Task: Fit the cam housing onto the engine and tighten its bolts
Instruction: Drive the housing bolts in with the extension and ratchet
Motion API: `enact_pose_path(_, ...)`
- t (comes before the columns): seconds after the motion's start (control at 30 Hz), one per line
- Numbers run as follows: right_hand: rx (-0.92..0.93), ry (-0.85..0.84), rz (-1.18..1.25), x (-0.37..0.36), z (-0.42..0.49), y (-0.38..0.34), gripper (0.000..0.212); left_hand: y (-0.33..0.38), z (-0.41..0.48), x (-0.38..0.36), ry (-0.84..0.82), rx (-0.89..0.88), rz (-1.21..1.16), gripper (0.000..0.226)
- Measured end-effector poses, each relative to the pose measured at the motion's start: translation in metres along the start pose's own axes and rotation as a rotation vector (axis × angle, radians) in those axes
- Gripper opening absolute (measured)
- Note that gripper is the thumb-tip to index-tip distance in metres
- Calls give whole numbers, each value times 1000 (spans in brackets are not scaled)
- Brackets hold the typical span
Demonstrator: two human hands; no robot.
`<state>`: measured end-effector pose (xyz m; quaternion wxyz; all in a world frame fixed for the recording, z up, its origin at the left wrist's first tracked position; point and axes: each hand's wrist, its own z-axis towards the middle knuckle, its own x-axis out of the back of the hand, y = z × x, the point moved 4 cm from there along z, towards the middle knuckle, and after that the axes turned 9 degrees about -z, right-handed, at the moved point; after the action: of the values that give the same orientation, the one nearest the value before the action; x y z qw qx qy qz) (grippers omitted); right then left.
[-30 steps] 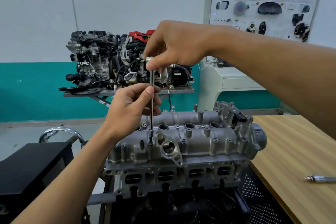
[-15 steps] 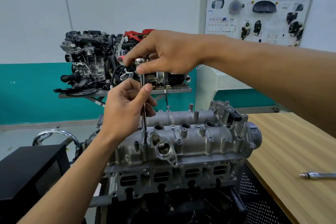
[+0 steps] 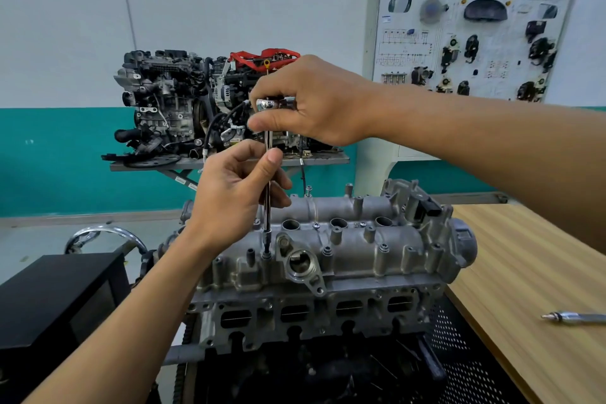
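The grey aluminium cam housing point(image 3: 354, 246) sits on top of the engine point(image 3: 314, 311) in front of me. A long chrome extension bar point(image 3: 267, 216) stands upright, its socket tip on a bolt point(image 3: 266, 254) at the housing's front left. My left hand point(image 3: 236, 193) pinches the bar's shaft around its middle. My right hand point(image 3: 311, 102) grips the chrome ratchet head point(image 3: 268, 104) at the bar's top. Several more bolts stand in the bosses along the housing.
A wooden table point(image 3: 524, 272) lies to the right, with a chrome tool point(image 3: 574, 317) near its edge. A black box point(image 3: 55, 298) is at the left. Another engine point(image 3: 183, 108) on a stand and a wall display panel point(image 3: 472, 39) are behind.
My right hand has turned at the top of the bar, and its fingers now wrap the ratchet head. The left hand stays on the shaft. The bar remains on the same bolt.
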<state>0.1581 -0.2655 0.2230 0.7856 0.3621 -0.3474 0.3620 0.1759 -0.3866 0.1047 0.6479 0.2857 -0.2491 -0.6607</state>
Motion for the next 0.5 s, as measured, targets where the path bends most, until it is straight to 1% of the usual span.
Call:
enact_pose_path(0.1,-74,21,-41,-3,-2,-3,47,-1,-1,0,-2,5,-9,25)
enact_pose_path(0.3,-209,12,-51,-1,-3,-12,46,1,-2,-1,-10,23,-15,25)
enact_pose_path(0.4,-254,2,-101,0,-1,-16,46,2,-3,-1,-8,42,2,26)
enact_pose_path(0.5,-272,15,-106,1,-1,-18,47,-1,-8,6,-80,95,96,30)
